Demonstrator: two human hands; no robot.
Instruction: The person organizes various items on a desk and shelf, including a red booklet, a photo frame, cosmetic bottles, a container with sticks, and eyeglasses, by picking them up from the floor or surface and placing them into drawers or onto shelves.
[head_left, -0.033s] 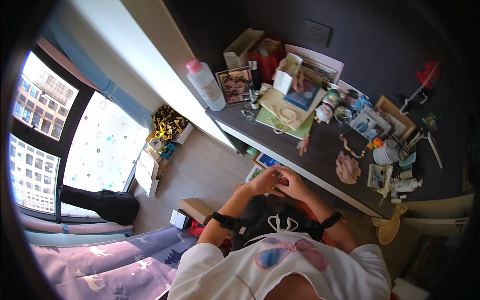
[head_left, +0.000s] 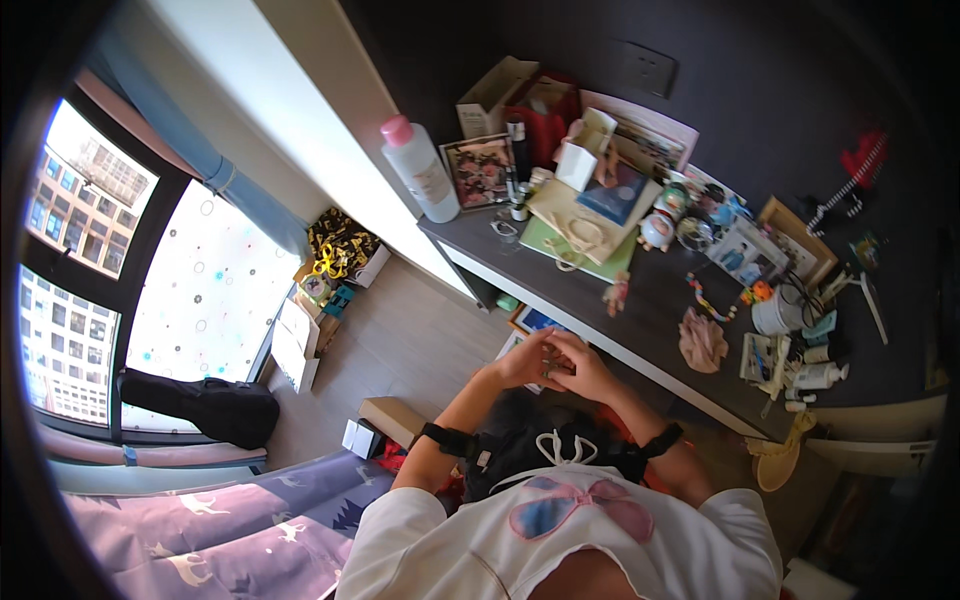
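My left hand and my right hand meet in front of my body, just short of the desk's front edge. Their fingers are loosely curved and apart, with the fingertips of both hands touching or overlapping. A small ring-like glint shows among the fingers. I see no object held in either hand, though the palms are partly hidden. Nearest beyond them is the dark desk. A small doll-like figure lies close to its edge, and a crumpled pinkish cloth is further right.
On the desk stand a pink-capped bottle, a cream bag, a blue booklet, a photo and a white cup. A cardboard box sits on the floor left of me. A black instrument case leans by the window.
The desk and its things sit slightly further right and lower in the picture, as the view has turned a little. My hands stay together, with only a slight shift of the fingers.
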